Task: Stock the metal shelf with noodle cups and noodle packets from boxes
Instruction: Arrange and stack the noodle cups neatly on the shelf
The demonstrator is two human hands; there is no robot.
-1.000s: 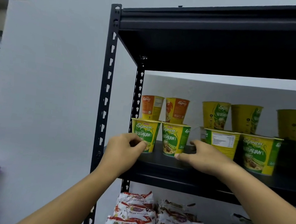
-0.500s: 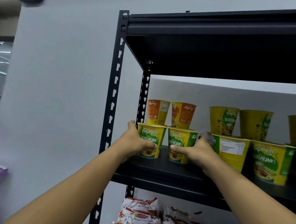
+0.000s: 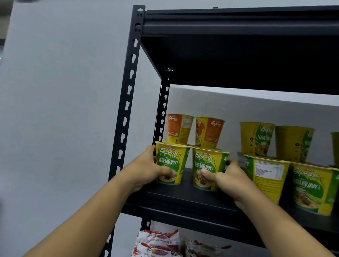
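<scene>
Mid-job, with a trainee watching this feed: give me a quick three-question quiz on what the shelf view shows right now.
1. True or false: the left hand grips the leftmost vegetarian noodle cup, and the right hand grips the neighbouring vegetarian noodle cup.
2. What lies on the lower level of the metal shelf? A) noodle packets B) bottles C) tins
3. How many orange noodle cups are in view?
Key: 1 true; 2 A; 3 two.

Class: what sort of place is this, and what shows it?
Probably a shop or stockroom: a black metal shelf holds rows of stacked noodle cups, with noodle packets piled on the level below.
</scene>
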